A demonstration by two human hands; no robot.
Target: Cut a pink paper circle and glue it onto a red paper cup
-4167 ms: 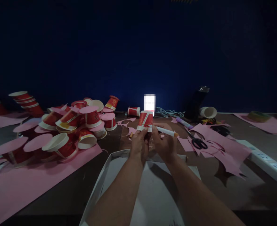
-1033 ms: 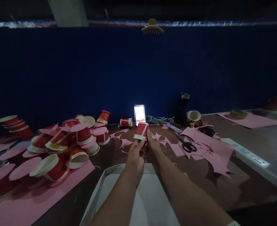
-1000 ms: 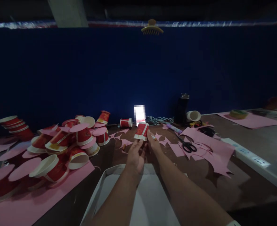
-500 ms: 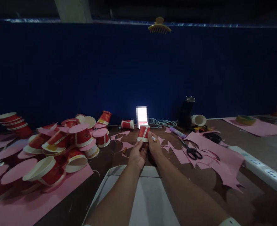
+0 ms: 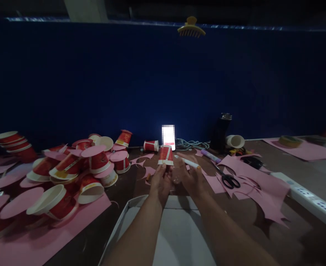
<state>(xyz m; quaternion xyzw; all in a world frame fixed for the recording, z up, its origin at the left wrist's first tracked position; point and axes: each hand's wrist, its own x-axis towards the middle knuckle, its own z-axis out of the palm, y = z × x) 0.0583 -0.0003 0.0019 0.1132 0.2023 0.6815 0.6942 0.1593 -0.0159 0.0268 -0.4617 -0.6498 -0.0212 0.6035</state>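
Observation:
A red paper cup [image 5: 165, 154] with a white rim is upside down, rim toward me, in the middle of the head view. My left hand [image 5: 162, 181] grips it from below near the rim, fingers closed. To its right, my right hand [image 5: 191, 178] is apart from the cup and somewhat blurred. It holds a slim white pen [image 5: 189, 162] with an orange end; the pen's other end points left toward the cup. Just behind the cup stands a lit phone [image 5: 168, 136], its screen blurred out.
Many red cups with pink paper discs [image 5: 93, 150] crowd the left. Scissors [image 5: 229, 181], cut pink paper [image 5: 258, 188], a purple tube [image 5: 210, 156] and a power strip [image 5: 307, 197] lie right. A black bottle [image 5: 220, 132] stands behind. A white box [image 5: 176, 221] sits under my forearms.
My right hand has come away from the cup to the right, with the pen now showing more fully. My left hand still holds the cup, shifted slightly left.

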